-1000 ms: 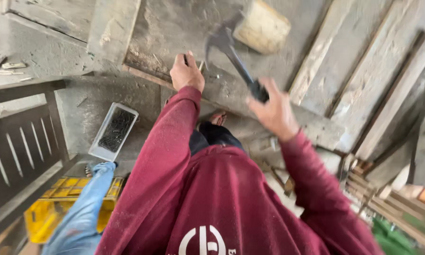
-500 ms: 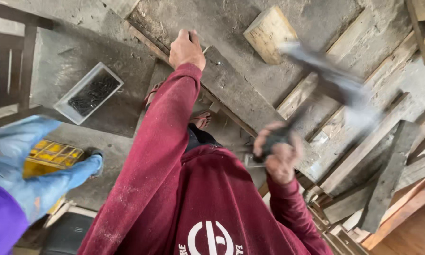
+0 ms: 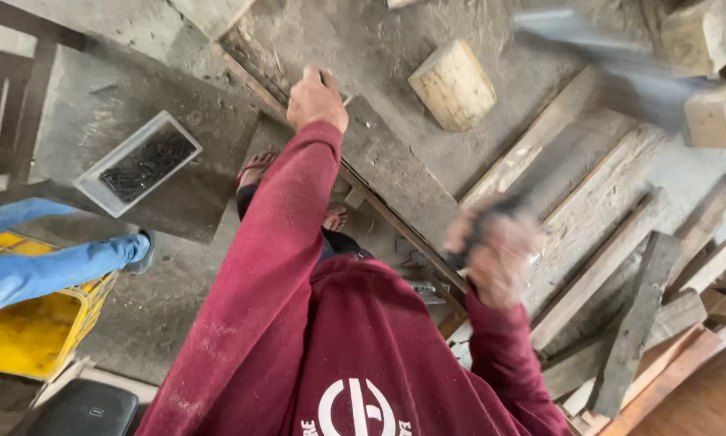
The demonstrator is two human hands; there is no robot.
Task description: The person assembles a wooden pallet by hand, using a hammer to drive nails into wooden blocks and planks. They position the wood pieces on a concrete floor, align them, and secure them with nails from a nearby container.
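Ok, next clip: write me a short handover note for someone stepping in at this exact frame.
Left hand: stretched out, fingers pinched on something small against the grey board; what it is can't be made out.
Right hand: gripping a hammer, raised and blurred.
Tray of nails: on the slab to the left.
Wood block: on the floor beyond the board.
Done or left: can't tell from this frame.

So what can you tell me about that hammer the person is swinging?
The hammer is badly blurred, so little detail shows. It has a dark handle gripped at its lower end by the right hand, and a grey, metal-looking head smeared across the upper right of the picture. It is raised and slants up to the right, above the pale planks. Only that hand touches it. The exact shape of the head cannot be made out.
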